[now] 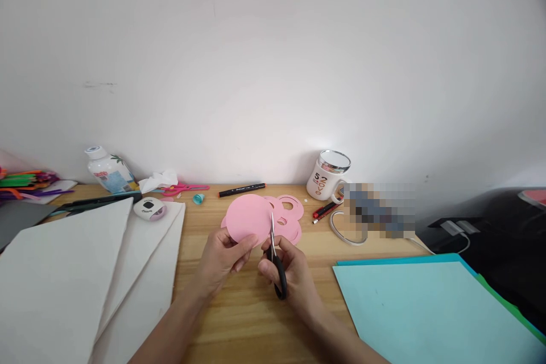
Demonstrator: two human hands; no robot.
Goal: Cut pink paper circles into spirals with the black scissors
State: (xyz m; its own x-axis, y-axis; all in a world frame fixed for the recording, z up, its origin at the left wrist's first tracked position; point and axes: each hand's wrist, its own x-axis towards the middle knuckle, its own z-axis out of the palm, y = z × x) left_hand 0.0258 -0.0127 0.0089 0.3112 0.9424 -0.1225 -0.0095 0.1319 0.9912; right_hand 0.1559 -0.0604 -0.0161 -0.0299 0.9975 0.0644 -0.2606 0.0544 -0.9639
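Observation:
In the head view, my left hand (pixel 225 255) pinches a round pink paper disc (pixel 247 217) by its lower edge, thumb on top. My right hand (pixel 290 271) is closed round the black handles of a pair of scissors (pixel 279 278), whose metal blades point up beside the disc's right edge. Whether the blades touch the paper I cannot tell. Behind the disc lie pink paper cut-outs (pixel 293 207) with ring-shaped openings, partly covered by it.
White sheets (pixel 60 273) cover the left side; light teal sheets (pixel 426 301) lie at right. Along the wall stand a white bottle (pixel 111 172), pink scissors (pixel 185 188), a black marker (pixel 242 190) and a white mug (pixel 325 179). A white cable (pixel 347 239) curls right of the cut-outs.

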